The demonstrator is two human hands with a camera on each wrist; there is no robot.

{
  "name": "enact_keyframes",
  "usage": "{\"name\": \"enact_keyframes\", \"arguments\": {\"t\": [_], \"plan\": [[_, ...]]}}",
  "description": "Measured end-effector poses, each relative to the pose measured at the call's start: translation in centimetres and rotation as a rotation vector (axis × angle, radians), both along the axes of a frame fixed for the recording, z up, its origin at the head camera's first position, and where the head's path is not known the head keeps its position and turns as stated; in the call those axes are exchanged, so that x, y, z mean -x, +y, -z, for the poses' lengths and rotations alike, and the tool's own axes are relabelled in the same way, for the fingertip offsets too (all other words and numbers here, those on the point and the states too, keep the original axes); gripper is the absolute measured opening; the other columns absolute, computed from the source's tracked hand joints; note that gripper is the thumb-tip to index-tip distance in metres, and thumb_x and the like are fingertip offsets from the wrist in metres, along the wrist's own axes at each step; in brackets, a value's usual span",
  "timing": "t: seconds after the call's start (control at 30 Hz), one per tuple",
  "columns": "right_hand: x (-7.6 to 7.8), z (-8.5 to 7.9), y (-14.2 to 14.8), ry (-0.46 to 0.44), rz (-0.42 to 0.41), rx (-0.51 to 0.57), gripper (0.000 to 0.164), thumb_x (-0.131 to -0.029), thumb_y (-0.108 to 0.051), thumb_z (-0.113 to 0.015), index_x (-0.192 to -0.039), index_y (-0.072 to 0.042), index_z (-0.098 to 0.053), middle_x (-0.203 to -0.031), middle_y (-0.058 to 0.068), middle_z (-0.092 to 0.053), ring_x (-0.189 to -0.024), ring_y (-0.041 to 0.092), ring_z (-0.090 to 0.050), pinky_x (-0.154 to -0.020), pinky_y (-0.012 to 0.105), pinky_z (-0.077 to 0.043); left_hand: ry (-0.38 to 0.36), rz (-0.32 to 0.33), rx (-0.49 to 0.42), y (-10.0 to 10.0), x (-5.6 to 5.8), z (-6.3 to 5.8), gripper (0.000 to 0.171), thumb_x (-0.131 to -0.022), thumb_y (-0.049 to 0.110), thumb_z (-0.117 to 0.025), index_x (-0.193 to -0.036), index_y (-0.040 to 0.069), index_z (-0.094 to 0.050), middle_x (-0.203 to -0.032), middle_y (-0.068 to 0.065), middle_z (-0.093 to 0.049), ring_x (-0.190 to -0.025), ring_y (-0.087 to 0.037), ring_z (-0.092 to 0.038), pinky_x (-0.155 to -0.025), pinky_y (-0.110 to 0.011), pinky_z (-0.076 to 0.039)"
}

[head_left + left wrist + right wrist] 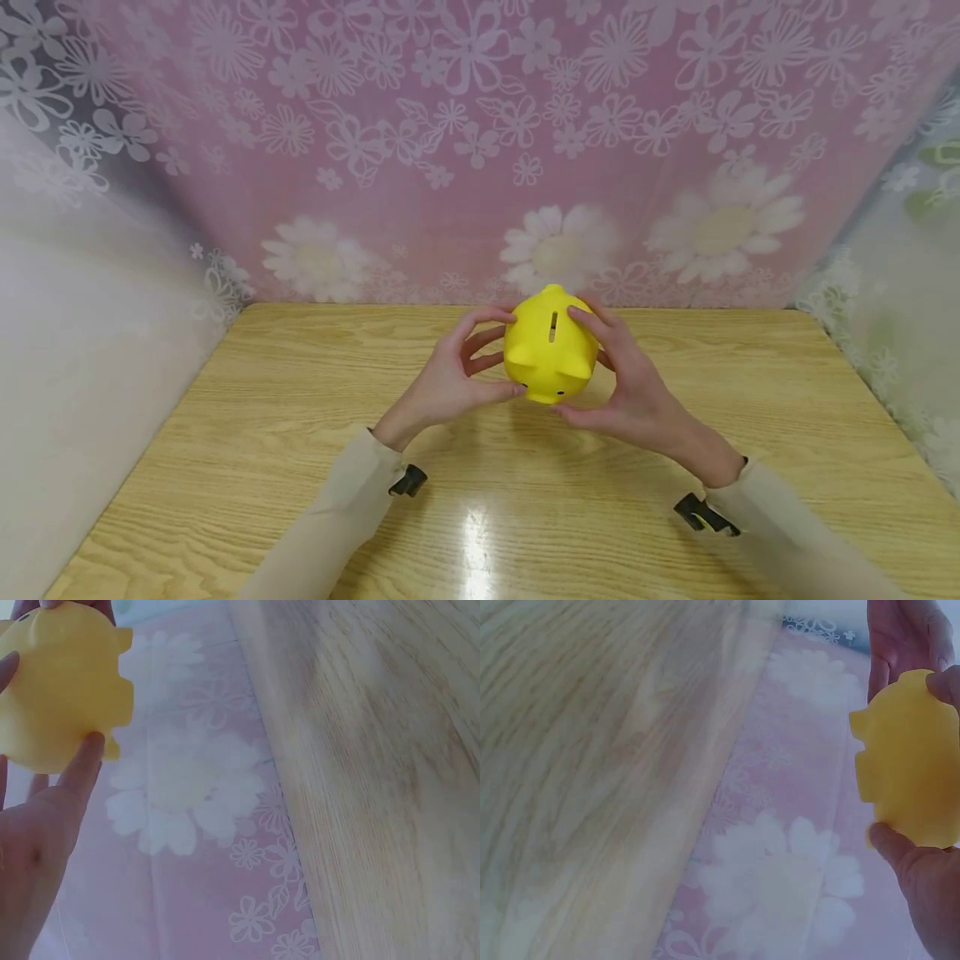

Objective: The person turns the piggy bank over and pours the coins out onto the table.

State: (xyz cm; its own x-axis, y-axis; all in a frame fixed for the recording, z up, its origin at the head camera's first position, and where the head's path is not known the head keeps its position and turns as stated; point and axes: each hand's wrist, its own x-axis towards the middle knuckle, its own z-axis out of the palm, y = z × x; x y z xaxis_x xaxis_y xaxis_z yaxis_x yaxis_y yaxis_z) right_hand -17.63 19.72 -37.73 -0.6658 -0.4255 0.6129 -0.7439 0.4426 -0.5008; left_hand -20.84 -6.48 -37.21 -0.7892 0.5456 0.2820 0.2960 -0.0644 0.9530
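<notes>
Between both hands is a yellow piggy bank (536, 342), its coin slot (553, 327) facing up and its snout toward the person. The left hand (450, 375) grips its left side, thumb near the snout and fingers spread along the body. On the other side, the right hand (637, 387) holds it with the thumb near the snout and a fingertip beside the slot. Both wrist views show the stubby feet of the piggy bank (67, 690) apart from the tabletop, so it is held up in the air. Its underside is hidden in the head view.
A wood-grain table (315, 400) lies beneath the hands. Behind it hangs a pink floral cloth (420, 225) along the table's far edge. Pale floral material (97, 275) borders the left, with more on the right. Dark straps (408, 481) show at both sleeves.
</notes>
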Motion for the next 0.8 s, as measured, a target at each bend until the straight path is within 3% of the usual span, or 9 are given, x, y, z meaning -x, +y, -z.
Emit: {"name": "enact_keyframes", "arguments": {"t": [0.1,0.23,0.33,0.43,0.5,0.6,0.8], "plan": [[0.1,-0.3,0.1,0.041,-0.001,-0.020,0.117,-0.057,0.000,-0.098,-0.156,-0.003,-0.035,-0.166,0.017,-0.025,-0.141,0.034,-0.046,-0.104,0.020,-0.048,0.036,-0.007,-0.019,0.0,0.0,-0.1,0.074,-0.079,-0.011,-0.081,-0.140,0.015,-0.048,-0.161,0.006,-0.036,-0.145,-0.027,-0.046,-0.113,-0.043,-0.049],[-0.1,-0.4,0.1,-0.016,-0.002,-0.017,0.117,-0.060,-0.003,-0.097,-0.158,-0.005,-0.033,-0.163,0.017,-0.030,-0.140,0.031,-0.046,-0.095,0.031,-0.059,0.025,-0.023,0.019,0.0,-0.1,-0.1,0.072,-0.081,-0.004,-0.082,-0.142,0.020,-0.051,-0.158,0.006,-0.040,-0.139,-0.027,-0.053,-0.108,-0.042,-0.054],[-0.3,-0.3,0.1,-0.102,0.005,0.000,0.116,-0.064,-0.006,-0.096,-0.160,-0.011,-0.031,-0.159,0.015,-0.036,-0.136,0.029,-0.049,-0.086,0.041,-0.063,0.001,-0.028,0.062,-0.1,-0.1,-0.1,0.069,-0.084,0.005,-0.083,-0.143,0.027,-0.052,-0.155,0.007,-0.043,-0.131,-0.027,-0.058,-0.102,-0.043,-0.057],[-0.5,-0.3,0.0,-0.207,0.031,0.018,0.114,-0.070,-0.008,-0.094,-0.162,-0.021,-0.029,-0.155,0.013,-0.041,-0.128,0.029,-0.054,-0.085,0.044,-0.064,-0.022,-0.042,0.108,-0.2,-0.1,0.0,0.065,-0.087,0.014,-0.082,-0.143,0.033,-0.053,-0.152,0.008,-0.045,-0.124,-0.027,-0.063,-0.096,-0.043,-0.060],[-0.6,-0.4,0.0,-0.295,0.061,0.022,0.108,-0.075,-0.012,-0.091,-0.162,-0.027,-0.028,-0.155,0.011,-0.042,-0.123,0.030,-0.058,-0.085,0.044,-0.063,-0.031,-0.062,0.146,-0.2,0.0,0.0,0.062,-0.089,0.020,-0.081,-0.142,0.035,-0.053,-0.149,0.008,-0.047,-0.119,-0.026,-0.065,-0.092,-0.042,-0.061],[-0.6,-0.9,-0.1,-0.462,0.106,0.017,0.094,-0.085,-0.022,-0.085,-0.161,-0.026,-0.030,-0.151,0.012,-0.046,-0.111,0.029,-0.065,-0.083,0.036,-0.063,-0.058,-0.108,0.233,0.0,0.1,0.0,0.056,-0.092,0.032,-0.077,-0.142,0.036,-0.053,-0.143,0.005,-0.053,-0.111,-0.024,-0.068,-0.088,-0.040,-0.062],[-0.5,-1.6,-0.4,-0.904,0.100,0.035,0.074,-0.100,-0.047,-0.064,-0.157,-0.010,-0.034,-0.136,0.023,-0.057,-0.093,0.024,-0.074,-0.078,0.042,-0.065,-0.154,-0.118,0.391,0.4,0.1,0.6,0.057,-0.099,0.054,-0.061,-0.145,0.022,-0.054,-0.126,-0.009,-0.062,-0.090,-0.037,-0.073,-0.079,-0.049,-0.064]]}}
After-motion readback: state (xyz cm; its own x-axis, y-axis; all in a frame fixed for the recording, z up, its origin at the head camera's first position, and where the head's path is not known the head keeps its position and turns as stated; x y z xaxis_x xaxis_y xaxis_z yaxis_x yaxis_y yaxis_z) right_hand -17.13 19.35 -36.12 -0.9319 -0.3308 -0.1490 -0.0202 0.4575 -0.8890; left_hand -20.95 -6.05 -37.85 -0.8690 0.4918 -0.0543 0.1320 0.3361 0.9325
